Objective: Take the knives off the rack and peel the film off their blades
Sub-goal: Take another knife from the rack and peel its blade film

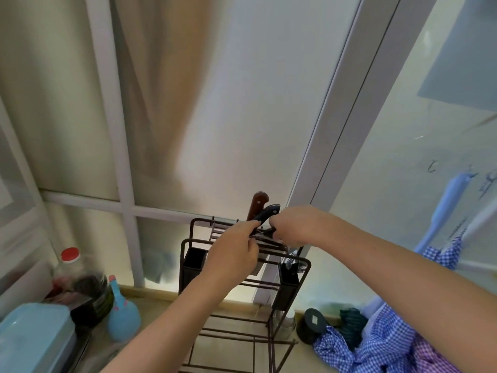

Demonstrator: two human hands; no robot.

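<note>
We have both hands, left (pixel 231 254) and right (pixel 291 227), pinched on the dark-handled knife (pixel 266 213) at the rack (pixel 188 244); the brown-handled knife (pixel 257 205) waits, no film visibly peeled.

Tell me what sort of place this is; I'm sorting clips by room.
Probably a home kitchen corner or enclosed balcony: a metal knife rack holding knives, a red-capped oil jug on the counter, and frosted glass panels behind.

Left side's got a red-capped plastic jug (pixel 70 267), a blue spray bottle (pixel 122 316) just beside it, and a light blue bin (pixel 32 337). Checked blue cloth (pixel 376 343) is piled at right, near a dark round lid (pixel 313 325).
</note>
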